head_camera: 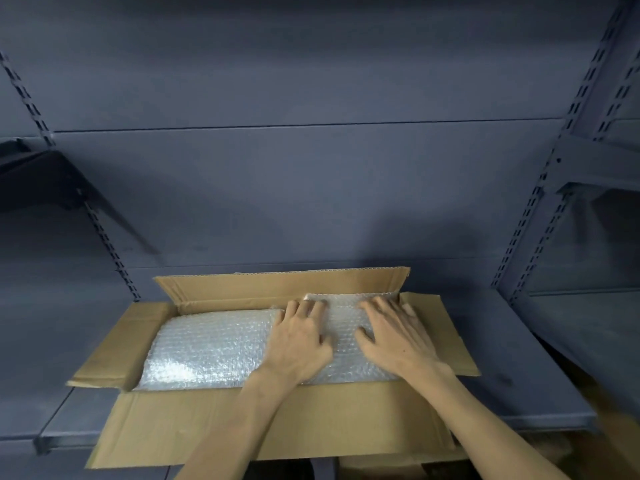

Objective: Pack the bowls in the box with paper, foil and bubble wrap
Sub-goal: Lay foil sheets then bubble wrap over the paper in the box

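Note:
An open cardboard box (221,424) lies on a grey metal shelf, all its flaps folded outward. Bubble wrap (207,348) covers the whole inside of the box and hides whatever lies beneath; no bowls, paper or foil are visible. My left hand (298,341) rests flat on the wrap at the middle of the box, fingers spread. My right hand (394,334) presses flat on the wrap at the right end, fingers spread, close beside the left hand. Neither hand grips anything.
The grey shelf (519,368) extends to the right and left of the box. A grey back panel (311,188) rises behind it, with slotted uprights (533,216) at both sides. A dark shelf bracket (52,181) juts out at the left. Something brown (616,424) lies at the lower right.

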